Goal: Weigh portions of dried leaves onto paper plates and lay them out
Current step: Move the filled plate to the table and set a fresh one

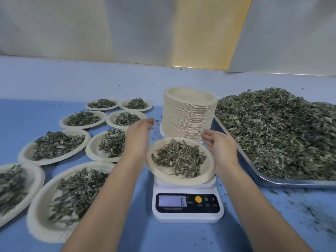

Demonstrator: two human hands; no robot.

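A paper plate (163, 176) with a small heap of dried leaves (180, 159) rests on a white kitchen scale (187, 216), whose display (171, 200) reads 6. My left hand (138, 139) is at the plate's left rim with fingers stretched out and palm facing inward. My right hand (220, 146) mirrors it at the right rim, fingers straight. Both thumbs are hidden, and neither hand visibly grips the plate. A tall stack of empty paper plates (189, 117) stands just behind the scale.
A metal tray (272, 182) at the right holds a big heap of dried leaves (281, 130). Several filled plates (27, 153) lie in rows at the left on the blue table (181, 237). Leaf crumbs litter the table at the right front.
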